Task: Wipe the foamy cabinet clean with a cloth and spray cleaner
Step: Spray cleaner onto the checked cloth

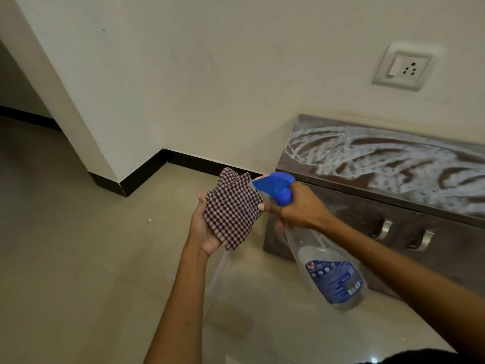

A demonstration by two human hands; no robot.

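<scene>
the left hand [203, 227] is holding the checked cloth [232, 208] in its cupped, upturned palm. the right hand [301, 206] is gripping the neck of the spray bottle [330, 274], fingers wrapped tight around it, and the blue nozzle [275, 186] is pointing at the cloth from just beside it. both are hovering over the floor [78, 245], off the left end of the cabinet [367, 232]. white foam [380, 158] is lying in swirls across the cabinet top, untouched by the cloth. spray missing the cloth would probably be wetting the tiles and making them slippery. the tilted bottle is looking nearly empty, so it may be pumping air. waiting foam could be running over the front edge onto the handles [384, 228].
</scene>
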